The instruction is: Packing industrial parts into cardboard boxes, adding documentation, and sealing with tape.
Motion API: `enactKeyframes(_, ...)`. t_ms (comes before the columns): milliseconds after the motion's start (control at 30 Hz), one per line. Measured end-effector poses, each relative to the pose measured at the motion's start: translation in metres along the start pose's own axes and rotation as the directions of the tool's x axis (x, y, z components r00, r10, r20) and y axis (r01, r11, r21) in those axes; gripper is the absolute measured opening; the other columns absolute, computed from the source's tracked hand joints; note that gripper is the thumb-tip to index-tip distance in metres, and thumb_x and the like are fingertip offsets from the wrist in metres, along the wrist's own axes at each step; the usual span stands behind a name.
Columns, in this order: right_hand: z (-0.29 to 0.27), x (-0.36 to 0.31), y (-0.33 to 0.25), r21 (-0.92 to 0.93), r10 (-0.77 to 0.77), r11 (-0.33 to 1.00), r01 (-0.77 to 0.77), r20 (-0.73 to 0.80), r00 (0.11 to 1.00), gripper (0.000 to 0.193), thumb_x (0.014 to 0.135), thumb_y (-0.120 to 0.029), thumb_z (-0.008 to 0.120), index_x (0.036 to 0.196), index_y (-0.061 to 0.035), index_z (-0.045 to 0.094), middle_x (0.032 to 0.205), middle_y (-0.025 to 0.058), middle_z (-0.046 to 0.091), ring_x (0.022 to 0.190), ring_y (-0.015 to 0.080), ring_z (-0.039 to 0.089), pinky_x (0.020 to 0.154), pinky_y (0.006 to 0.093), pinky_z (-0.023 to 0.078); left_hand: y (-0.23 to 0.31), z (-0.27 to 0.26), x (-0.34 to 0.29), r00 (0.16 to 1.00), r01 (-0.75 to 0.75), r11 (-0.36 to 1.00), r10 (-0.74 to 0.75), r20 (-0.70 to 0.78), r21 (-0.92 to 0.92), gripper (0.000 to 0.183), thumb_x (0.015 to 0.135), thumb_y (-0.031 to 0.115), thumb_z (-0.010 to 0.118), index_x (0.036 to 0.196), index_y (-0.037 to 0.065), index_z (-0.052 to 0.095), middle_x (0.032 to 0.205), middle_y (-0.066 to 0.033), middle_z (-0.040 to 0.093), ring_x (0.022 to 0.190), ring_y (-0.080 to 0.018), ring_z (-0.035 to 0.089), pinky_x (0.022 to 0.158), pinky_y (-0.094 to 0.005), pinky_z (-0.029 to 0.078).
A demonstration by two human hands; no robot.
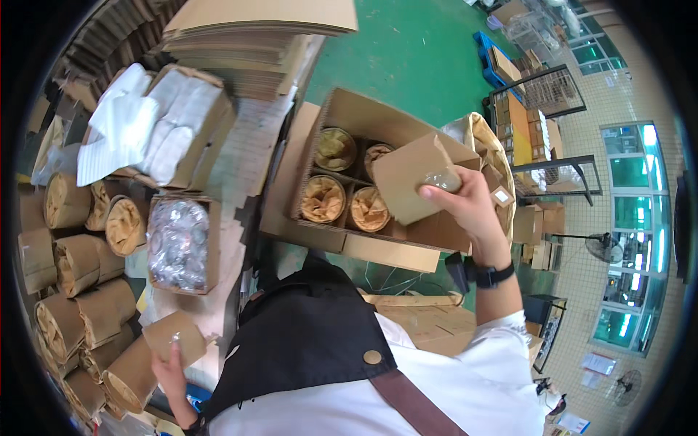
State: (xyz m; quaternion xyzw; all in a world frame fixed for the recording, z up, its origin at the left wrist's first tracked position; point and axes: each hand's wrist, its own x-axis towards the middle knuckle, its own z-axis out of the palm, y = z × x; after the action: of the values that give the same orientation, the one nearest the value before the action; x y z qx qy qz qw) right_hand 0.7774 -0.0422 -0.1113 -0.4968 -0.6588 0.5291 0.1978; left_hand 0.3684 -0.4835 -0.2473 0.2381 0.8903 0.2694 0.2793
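Note:
Over the right part of an open carton (396,120), my right hand (472,200) grips a flat cardboard piece (407,178). A clear, shiny rounded thing (445,178) shows at its thumb; its kind cannot be told. Several paper-wrapped cylinders (323,199) stand upright in the carton's divided cells, partly hidden by the cardboard piece. Low at the left, my left hand (171,374) is closed on a smaller brown cardboard piece (185,336) with a shiny spot on it. It is close to a stack of lying paper-wrapped cylinders (134,374).
A box of clear-wrapped items (178,243) and a carton of white foam sleeves (207,120) sit on the left table. Flat cardboard sheets (262,22) are piled behind. Racks (534,138) stand along the far right, beyond the green floor (407,58).

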Motion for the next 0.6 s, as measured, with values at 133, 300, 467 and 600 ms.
enactKeyframes(133,-0.055,0.041,0.131,-0.873,-0.250,0.478,0.093,-0.034,0.968,0.025,0.069,-0.029,0.078,0.073,-0.0073,0.066,0.079,0.0053,0.065,0.084,0.0222,0.060,0.084,0.0399,0.041,0.072,-0.003,-0.030,0.989,0.016,0.968,-0.052,-0.136,-0.249,0.041,0.092,0.025,0.065,0.115,-0.007,0.055,0.110,-0.0129,0.062,0.097,-0.0156,0.057,0.086,-0.0309,0.046)
enactKeyframes(300,-0.055,0.079,0.232,-0.963,-0.200,0.030,0.269,0.258,0.945,0.010,0.077,-0.015,0.058,0.077,-0.0141,0.068,0.080,0.0031,0.065,0.092,0.0201,0.056,0.084,0.0372,0.037,0.184,0.007,-0.056,0.978,-0.112,0.961,0.061,-0.199,-0.254,0.042,0.090,0.021,0.066,0.119,-0.007,0.053,0.110,-0.0126,0.062,0.097,-0.0177,0.058,0.087,-0.0307,0.046)
enactKeyframes(467,-0.061,0.090,0.296,-0.982,-0.025,0.141,0.128,0.126,0.992,0.013,0.075,-0.021,0.066,0.082,-0.0103,0.069,0.090,0.0073,0.068,0.101,0.0249,0.060,0.092,0.0409,0.043,0.353,0.084,-0.035,0.937,-0.269,0.902,0.327,0.124,-0.338,0.048,0.078,0.011,0.073,0.120,-0.006,0.055,0.108,-0.0097,0.064,0.100,-0.0163,0.060,0.087,-0.0302,0.049)
enactKeyframes(600,-0.090,0.077,0.191,-0.745,-0.087,0.667,0.014,-0.059,0.994,0.026,0.084,-0.019,0.064,0.104,-0.0034,0.068,0.096,0.0142,0.069,0.094,0.0277,0.066,0.087,0.0389,0.050,0.459,0.195,0.003,0.527,-0.641,0.744,0.605,0.597,-0.188,0.045,0.073,0.024,0.081,0.103,-0.003,0.061,0.090,-0.0137,0.065,0.082,-0.0185,0.063,0.074,-0.0320,0.050)
